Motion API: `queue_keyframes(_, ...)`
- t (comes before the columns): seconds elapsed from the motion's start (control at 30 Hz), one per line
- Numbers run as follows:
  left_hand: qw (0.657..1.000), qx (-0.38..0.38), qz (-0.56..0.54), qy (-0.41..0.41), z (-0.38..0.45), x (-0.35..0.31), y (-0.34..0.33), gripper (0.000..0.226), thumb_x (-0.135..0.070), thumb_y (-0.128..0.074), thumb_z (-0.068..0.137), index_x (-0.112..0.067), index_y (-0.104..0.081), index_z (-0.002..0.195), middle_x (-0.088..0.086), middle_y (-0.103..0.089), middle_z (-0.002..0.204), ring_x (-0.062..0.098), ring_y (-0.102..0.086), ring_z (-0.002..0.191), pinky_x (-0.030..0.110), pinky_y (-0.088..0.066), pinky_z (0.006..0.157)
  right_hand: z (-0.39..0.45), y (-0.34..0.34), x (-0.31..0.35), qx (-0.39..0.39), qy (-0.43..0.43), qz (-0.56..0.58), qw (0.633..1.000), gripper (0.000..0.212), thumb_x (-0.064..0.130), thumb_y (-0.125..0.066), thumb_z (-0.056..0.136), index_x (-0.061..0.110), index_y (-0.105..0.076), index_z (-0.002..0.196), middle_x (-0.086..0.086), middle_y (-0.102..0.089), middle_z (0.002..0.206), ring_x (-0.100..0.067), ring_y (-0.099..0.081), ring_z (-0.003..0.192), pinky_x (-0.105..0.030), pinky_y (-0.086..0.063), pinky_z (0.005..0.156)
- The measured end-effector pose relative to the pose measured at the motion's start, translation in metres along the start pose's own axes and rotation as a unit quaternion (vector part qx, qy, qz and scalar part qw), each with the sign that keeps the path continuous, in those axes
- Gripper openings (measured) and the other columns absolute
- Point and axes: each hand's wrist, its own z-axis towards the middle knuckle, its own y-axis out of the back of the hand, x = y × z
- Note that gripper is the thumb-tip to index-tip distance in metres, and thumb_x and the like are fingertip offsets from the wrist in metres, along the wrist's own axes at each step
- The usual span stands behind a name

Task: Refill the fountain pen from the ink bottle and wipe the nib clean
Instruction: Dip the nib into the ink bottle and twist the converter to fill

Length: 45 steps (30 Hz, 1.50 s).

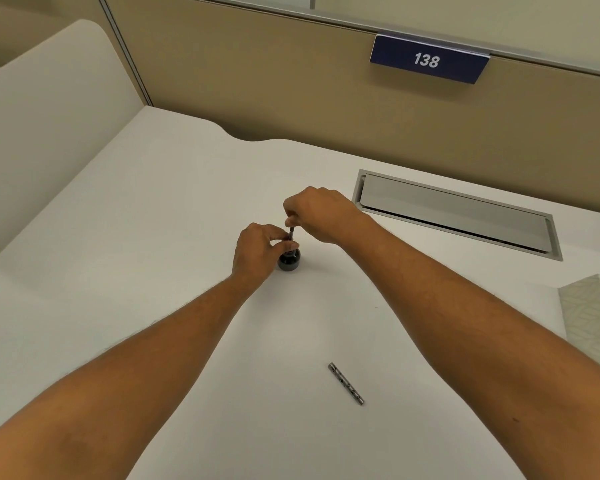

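Note:
A small round ink bottle (pixel 289 262) with dark ink stands near the middle of the white desk (pixel 153 237). The fountain pen's inner section (pixel 291 233) stands upright with its lower end in the bottle's mouth; the nib is hidden. My left hand (pixel 258 252) pinches the pen's lower part just above the bottle's neck. Above it, my right hand (pixel 317 214) grips the top end of the pen section with its fingertips. The pen's metal barrel (pixel 345 383) lies loose on the desk, nearer to me, between my forearms.
A grey cable-tray lid (pixel 454 213) is set into the desk at the right. A patterned tissue box (pixel 596 317) sits at the right edge. A tan partition with a blue sign reading 138 (pixel 428 59) runs along the back, and a cream divider (pixel 49 116) stands at the left.

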Motion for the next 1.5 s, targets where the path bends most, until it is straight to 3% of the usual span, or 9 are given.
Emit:
queue_keyframes(0.17,1.000,-0.003,-0.003,-0.002,-0.001,-0.002,0.001,0.018,-0.026,-0.083,0.085,-0.013,-0.085,0.098,-0.001,-0.082,0.105,0.010,-0.066,0.090,0.005,-0.037,0.070,0.000,-0.004,0.007,-0.014,-0.030,-0.039,0.999,0.039,0.044,-0.048,0.108,0.014,-0.055,0.085,-0.006,-0.058,0.084,-0.030,-0.057,0.075,-0.035,-0.040,0.066)
queue_keyframes(0.37,1.000,-0.004,0.005,-0.009,0.000,-0.001,0.001,0.020,-0.026,-0.084,0.085,-0.012,-0.085,0.099,0.002,-0.082,0.107,0.012,-0.065,0.092,0.009,-0.039,0.072,0.001,-0.004,0.003,-0.001,-0.005,-0.001,1.000,0.022,0.036,-0.060,0.104,0.015,-0.068,0.105,-0.005,-0.068,0.097,-0.026,-0.062,0.082,-0.034,-0.043,0.067)
queue_keyframes(0.43,1.000,-0.002,0.005,-0.011,-0.001,-0.002,0.001,0.019,-0.026,-0.084,0.085,-0.012,-0.085,0.099,0.002,-0.082,0.108,0.011,-0.065,0.094,0.008,-0.038,0.073,0.002,-0.005,0.003,-0.005,-0.002,-0.019,1.000,0.018,0.032,-0.063,0.103,0.015,-0.067,0.099,-0.005,-0.071,0.098,-0.024,-0.060,0.077,-0.034,-0.042,0.066)
queue_keyframes(0.57,1.000,-0.007,-0.007,-0.003,-0.001,-0.003,0.000,0.018,-0.024,-0.083,0.086,-0.011,-0.085,0.099,0.002,-0.082,0.107,0.010,-0.062,0.092,0.004,-0.035,0.070,0.002,-0.005,0.007,-0.015,-0.021,-0.064,0.998,0.035,0.044,-0.054,0.106,0.014,-0.052,0.087,-0.006,-0.059,0.087,-0.028,-0.055,0.075,-0.034,-0.039,0.067)
queue_keyframes(0.67,1.000,-0.006,-0.005,-0.005,-0.002,-0.003,0.000,0.018,-0.024,-0.082,0.086,-0.011,-0.085,0.099,0.002,-0.082,0.107,0.012,-0.061,0.092,0.001,-0.034,0.068,0.003,-0.006,0.008,-0.019,-0.037,-0.064,0.997,0.040,0.050,-0.050,0.106,0.015,-0.054,0.087,-0.005,-0.057,0.085,-0.027,-0.057,0.076,-0.034,-0.039,0.067)
queue_keyframes(0.83,1.000,-0.005,-0.010,-0.003,-0.001,-0.002,0.001,0.018,-0.024,-0.084,0.085,-0.012,-0.085,0.098,0.002,-0.082,0.105,0.015,-0.065,0.093,0.016,-0.040,0.070,0.003,-0.003,0.001,-0.002,-0.001,-0.036,0.999,0.034,0.044,-0.054,0.105,0.013,-0.067,0.102,-0.008,-0.069,0.096,-0.028,-0.062,0.080,-0.035,-0.042,0.067)
queue_keyframes(1.1,1.000,-0.005,0.002,-0.014,-0.002,-0.004,0.001,0.018,-0.024,-0.083,0.086,-0.011,-0.085,0.100,0.001,-0.082,0.108,0.007,-0.057,0.090,-0.002,-0.033,0.069,0.003,-0.005,0.005,-0.025,-0.016,-0.066,0.997,0.038,0.044,-0.045,0.108,0.013,-0.058,0.089,-0.007,-0.058,0.086,-0.029,-0.057,0.075,-0.035,-0.039,0.067)
queue_keyframes(1.3,1.000,-0.004,-0.001,0.001,-0.001,-0.005,0.002,0.018,-0.025,-0.083,0.086,-0.013,-0.085,0.099,-0.001,-0.082,0.106,0.011,-0.062,0.092,0.005,-0.035,0.070,0.002,-0.003,0.002,-0.003,-0.030,-0.028,0.999,0.049,0.057,-0.044,0.105,0.014,-0.059,0.086,-0.006,-0.063,0.085,-0.027,-0.060,0.077,-0.035,-0.040,0.066)
queue_keyframes(1.5,1.000,-0.002,-0.005,0.010,-0.002,-0.006,0.004,0.020,-0.031,-0.084,0.084,-0.015,-0.085,0.097,-0.002,-0.082,0.103,0.013,-0.069,0.092,0.013,-0.042,0.072,-0.012,-0.001,-0.005,-0.038,-0.061,0.048,0.996,0.063,0.062,-0.034,0.106,0.009,-0.065,0.094,-0.006,-0.064,0.085,-0.029,-0.061,0.079,-0.034,-0.039,0.067)
